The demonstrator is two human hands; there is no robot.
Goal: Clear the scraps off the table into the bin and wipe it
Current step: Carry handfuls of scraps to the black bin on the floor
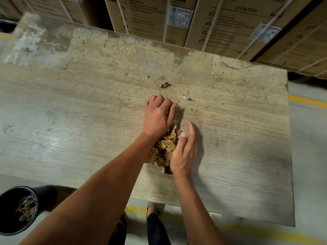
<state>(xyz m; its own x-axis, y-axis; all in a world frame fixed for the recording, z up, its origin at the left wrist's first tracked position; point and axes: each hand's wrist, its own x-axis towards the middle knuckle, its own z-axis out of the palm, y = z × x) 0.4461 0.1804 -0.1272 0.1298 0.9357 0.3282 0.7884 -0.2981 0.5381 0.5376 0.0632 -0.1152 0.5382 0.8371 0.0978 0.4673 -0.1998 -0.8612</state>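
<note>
A heap of brown cardboard scraps (164, 150) lies on the worn wooden table (70, 121) between my two hands. My left hand (158, 116) lies palm down at the heap's far end, fingers curled over the scraps. My right hand (184, 152) stands on edge against the heap's right side with straight fingers. One loose brown scrap (164, 85) and a small green and white scrap (187, 98) lie farther back on the table. The black bin (10, 209) stands on the floor at the lower left with scraps inside.
Strapped cardboard boxes (221, 23) are stacked along the table's far edge. Yellow floor lines (307, 101) run to the right of the table and below its near edge. My legs and a shoe (155, 209) show under the near edge.
</note>
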